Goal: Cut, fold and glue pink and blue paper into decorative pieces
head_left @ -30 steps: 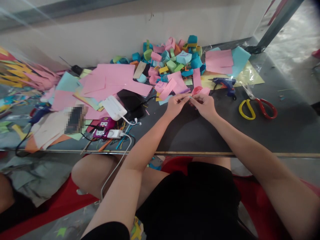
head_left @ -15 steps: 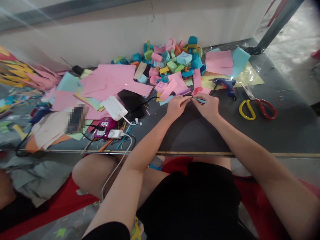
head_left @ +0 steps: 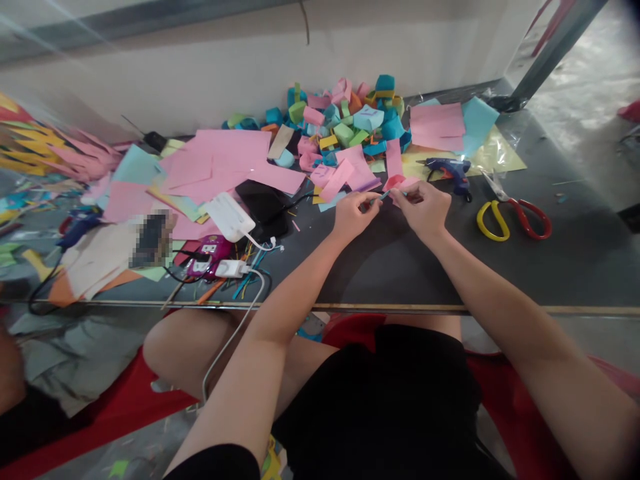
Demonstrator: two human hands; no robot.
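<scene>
Table edge: a thin wood-toned strip along the dark grey tabletop (head_left: 500, 280), just beyond the person's black clothing (head_left: 390, 400).
Multi-socket: magenta and white plastic (head_left: 209, 257), a white plug in it, near the table edge.
Left hand: fingers curled, fingertips pinching one end of a small, narrow light-blue paper strip (head_left: 385, 195); hand (head_left: 354, 213).
Right hand: thumb and fingers pinching the strip's other end; hand (head_left: 426, 208).
Paper strip: between the two hands, above the tabletop.
Scissors: one yellow handle, one red, metal blades partly open (head_left: 505, 200), lying right of the right hand.
Glue gun: blue plastic with an orange trigger (head_left: 447, 167), lying beyond the right hand on yellow sheet.
Paper pile: folded pink, blue, green and yellow pieces (head_left: 345, 127), beyond both hands.
Wall: pale, behind the pile (head_left: 200, 80).
</scene>
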